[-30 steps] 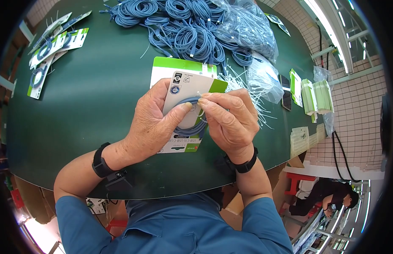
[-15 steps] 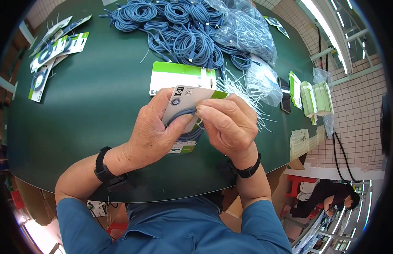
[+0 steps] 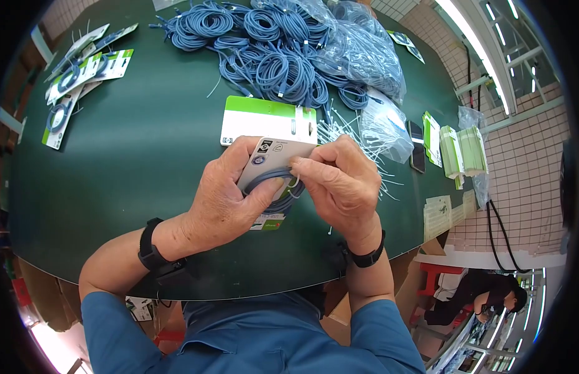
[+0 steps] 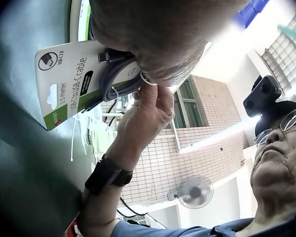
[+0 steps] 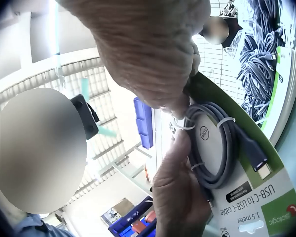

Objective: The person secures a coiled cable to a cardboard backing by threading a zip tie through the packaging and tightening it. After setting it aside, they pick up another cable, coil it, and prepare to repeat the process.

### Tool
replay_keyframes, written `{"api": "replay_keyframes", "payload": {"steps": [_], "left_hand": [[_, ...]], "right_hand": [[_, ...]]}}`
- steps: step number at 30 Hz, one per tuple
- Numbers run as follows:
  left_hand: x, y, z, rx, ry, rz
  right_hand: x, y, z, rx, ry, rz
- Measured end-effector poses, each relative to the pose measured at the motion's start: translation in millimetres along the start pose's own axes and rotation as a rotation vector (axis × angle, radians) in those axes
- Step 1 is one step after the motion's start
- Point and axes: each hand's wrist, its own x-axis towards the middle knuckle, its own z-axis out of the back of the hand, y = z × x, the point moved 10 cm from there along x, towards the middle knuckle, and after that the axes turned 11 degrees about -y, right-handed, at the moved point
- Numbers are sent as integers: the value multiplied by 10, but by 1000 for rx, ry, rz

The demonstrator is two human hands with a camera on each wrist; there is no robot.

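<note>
My left hand grips a white and green cable card, its thumb lying over the coil. Fixed on the card is a coiled blue-grey USB-C cable, one plug lying along the printed side in the right wrist view. Thin white cable ties loop around the coil at several spots. At the coil's edge, the thumb and forefinger of my right hand pinch a white cable tie. Both hands are held above the front half of the table, and their fingertips nearly meet.
Behind the hands lies another card stack on the green table. Beyond are a heap of coiled cables, a plastic bag and loose white ties. Carded cables lie far left; a phone and card bundles right.
The card has tipped and dropped lower in the head view, so its face looks foreshortened. Both hands moved down with it, and the right hand keeps its pinch at the tie.
</note>
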Motion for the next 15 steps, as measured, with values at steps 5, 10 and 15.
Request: {"api": "replay_keyframes", "payload": {"steps": [5,10,15], "left_hand": [[23,50,-16,-13,24,56],[42,-1,-65,-180,75,204],[-29,-102,-161,-266,138,208]], "right_hand": [[-1,-53,-18,47,75,-21],[-57,-299,326,10,-304,-98],[-550,-1062,-53,573,-197,-1082]]}}
